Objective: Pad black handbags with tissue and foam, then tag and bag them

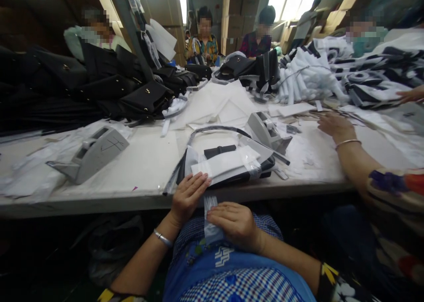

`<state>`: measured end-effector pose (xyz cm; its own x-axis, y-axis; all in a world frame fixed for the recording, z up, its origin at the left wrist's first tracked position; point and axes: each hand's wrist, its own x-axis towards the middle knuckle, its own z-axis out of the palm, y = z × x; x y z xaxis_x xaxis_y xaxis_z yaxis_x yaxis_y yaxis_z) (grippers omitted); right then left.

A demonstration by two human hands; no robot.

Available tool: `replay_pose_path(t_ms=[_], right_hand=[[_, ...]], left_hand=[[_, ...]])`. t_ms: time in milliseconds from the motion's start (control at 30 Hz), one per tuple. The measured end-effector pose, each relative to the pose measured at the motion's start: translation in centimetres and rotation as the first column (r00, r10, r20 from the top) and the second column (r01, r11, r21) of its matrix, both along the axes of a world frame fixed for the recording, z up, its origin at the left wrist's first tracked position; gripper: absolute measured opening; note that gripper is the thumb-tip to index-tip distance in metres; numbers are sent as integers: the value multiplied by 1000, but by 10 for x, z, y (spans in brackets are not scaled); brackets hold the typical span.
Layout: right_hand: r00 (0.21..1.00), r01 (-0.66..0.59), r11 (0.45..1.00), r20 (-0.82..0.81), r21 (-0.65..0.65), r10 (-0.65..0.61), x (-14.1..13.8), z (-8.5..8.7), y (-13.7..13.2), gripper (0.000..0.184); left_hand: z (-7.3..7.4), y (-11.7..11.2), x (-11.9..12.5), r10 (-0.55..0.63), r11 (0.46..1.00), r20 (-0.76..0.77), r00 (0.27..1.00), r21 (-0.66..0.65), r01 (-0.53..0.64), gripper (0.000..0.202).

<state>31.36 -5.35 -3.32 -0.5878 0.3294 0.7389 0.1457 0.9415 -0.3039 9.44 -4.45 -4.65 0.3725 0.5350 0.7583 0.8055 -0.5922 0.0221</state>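
A black handbag [228,171] wrapped in white paper and clear film lies at the table's near edge, its strap [215,130] arching behind it. My left hand [188,195] rests on the bag's near left corner with the fingers stretched over the white wrapping. My right hand [234,223] lies flat in my lap, below the table edge, pressing a strip of clear wrapping [210,220] that hangs down from the bag. Neither hand grips anything.
Two grey tape dispensers [91,154] [267,131] stand left and right of the bag. Piles of black bags [109,85] and white-and-black wrapped goods [331,72] fill the far side. A neighbour's arm [344,143] reaches in from the right. Several people sit opposite.
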Motion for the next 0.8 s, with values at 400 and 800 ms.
replay_pose_path(t_ms=[400,800], right_hand=[[992,87,996,95,6,-87,-21,63,56,27],[879,445,849,320,-284,-354,-42,57,92,23]], left_hand=[[7,-4,6,-5,1000,44,999,11,5,31],[6,-12,5,11,998,200,980,-55,0,35]])
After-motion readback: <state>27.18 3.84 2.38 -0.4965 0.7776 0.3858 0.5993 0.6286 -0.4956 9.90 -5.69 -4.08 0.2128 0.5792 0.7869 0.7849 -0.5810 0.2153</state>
